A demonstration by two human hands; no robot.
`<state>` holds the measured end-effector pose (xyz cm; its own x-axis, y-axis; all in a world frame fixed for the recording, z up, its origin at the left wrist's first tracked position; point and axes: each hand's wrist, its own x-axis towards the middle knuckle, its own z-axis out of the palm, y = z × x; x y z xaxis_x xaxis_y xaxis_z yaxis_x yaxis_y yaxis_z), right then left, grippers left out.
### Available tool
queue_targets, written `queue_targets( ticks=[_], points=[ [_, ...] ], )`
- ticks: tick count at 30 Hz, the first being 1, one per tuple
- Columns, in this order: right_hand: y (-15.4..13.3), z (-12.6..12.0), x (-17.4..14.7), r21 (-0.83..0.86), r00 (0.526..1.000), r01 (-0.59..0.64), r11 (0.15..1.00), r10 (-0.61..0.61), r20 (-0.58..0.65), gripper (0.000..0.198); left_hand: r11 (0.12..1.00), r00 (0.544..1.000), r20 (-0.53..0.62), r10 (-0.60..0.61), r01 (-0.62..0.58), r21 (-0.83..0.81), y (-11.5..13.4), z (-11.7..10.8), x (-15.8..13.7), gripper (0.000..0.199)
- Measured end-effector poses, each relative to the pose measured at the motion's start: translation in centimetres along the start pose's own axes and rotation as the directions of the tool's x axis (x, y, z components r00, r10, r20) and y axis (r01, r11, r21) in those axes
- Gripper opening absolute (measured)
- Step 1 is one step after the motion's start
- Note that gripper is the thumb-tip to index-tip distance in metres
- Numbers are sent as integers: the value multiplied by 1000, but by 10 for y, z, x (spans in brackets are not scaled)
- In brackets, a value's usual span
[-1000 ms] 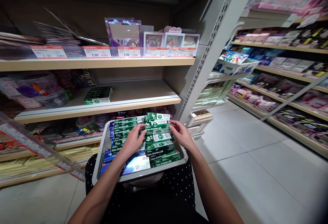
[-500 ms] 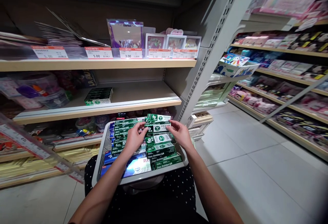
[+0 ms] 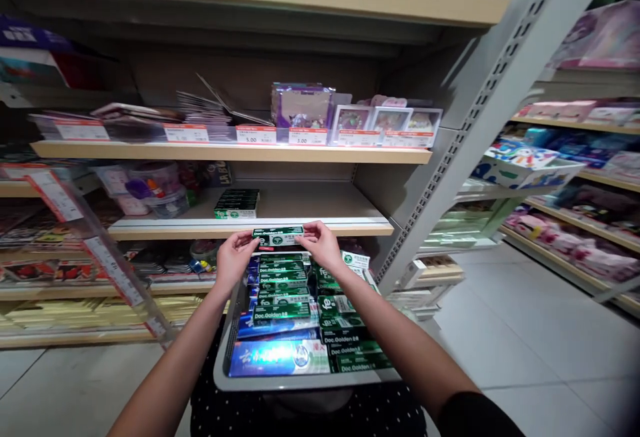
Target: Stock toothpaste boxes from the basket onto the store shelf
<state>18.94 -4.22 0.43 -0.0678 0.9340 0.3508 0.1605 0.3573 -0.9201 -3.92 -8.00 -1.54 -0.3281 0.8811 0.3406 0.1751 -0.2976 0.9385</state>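
My left hand (image 3: 235, 255) and my right hand (image 3: 323, 247) grip the two ends of a green and white toothpaste box (image 3: 278, 234). It is level, just in front of the shelf edge and above the far end of a grey tray (image 3: 300, 381). On my lap, the tray carries stacked green toothpaste boxes (image 3: 283, 311) in two columns, with blue toothpaste boxes (image 3: 280, 357) at the near left. My right forearm covers part of the right column. A small stack of green toothpaste boxes (image 3: 237, 203) sits on the shelf (image 3: 310, 200) ahead.
Clear tubs (image 3: 163, 190) stand left on that shelf. Above, a shelf (image 3: 250, 151) with price tags bears small framed boxes and packets. A slanted price strip (image 3: 110, 260) juts out at the left. The upright post (image 3: 450, 137) and another aisle are to the right.
Both hands have moved up and forward from the tray's right column, now with a toothpaste box lifted between them. The view has shifted, showing more of the upper shelf.
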Motion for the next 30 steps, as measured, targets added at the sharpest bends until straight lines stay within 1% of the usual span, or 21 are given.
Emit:
queue_targets(
  ticks=[3, 6, 9, 11, 14, 16, 20, 26, 30],
  points=[
    [-3, 48, 28, -17, 999, 24, 1000, -23, 37, 34, 996, 997, -66, 43, -38, 77, -1, -35, 29, 42],
    [-1, 90, 50, -15, 999, -2, 1000, 3, 48, 31, 986, 994, -107, 32, -13, 168, -2, -62, 55, 36],
    [3, 123, 64, -67, 999, -23, 997, 26, 48, 28, 964, 992, -124, -6, 39, 264, -8, -79, 74, 29],
    [5, 137, 69, -132, 999, -3, 991, 8, 41, 24, 946, 992, -126, -2, 43, 322, -15, -85, 83, 27],
    [9, 148, 72, -182, 999, 35, 983, -28, 42, 21, 932, 992, -123, 26, 21, 362, -25, -88, 92, 26],
    [11, 152, 73, -195, 999, 36, 980, -30, 36, 20, 928, 991, -127, 35, 15, 373, -29, -88, 97, 26],
    [13, 155, 77, -244, 998, 50, 969, -43, 35, 20, 913, 990, -130, 49, 8, 408, -34, -88, 106, 26],
    [17, 159, 91, -386, 999, 54, 921, -49, 22, 20, 900, 989, -147, 32, 36, 433, -37, -86, 121, 22],
    [18, 159, 100, -399, 999, 51, 916, -48, 17, 19, 881, 990, -139, 19, 49, 470, -38, -86, 131, 20]
  ],
)
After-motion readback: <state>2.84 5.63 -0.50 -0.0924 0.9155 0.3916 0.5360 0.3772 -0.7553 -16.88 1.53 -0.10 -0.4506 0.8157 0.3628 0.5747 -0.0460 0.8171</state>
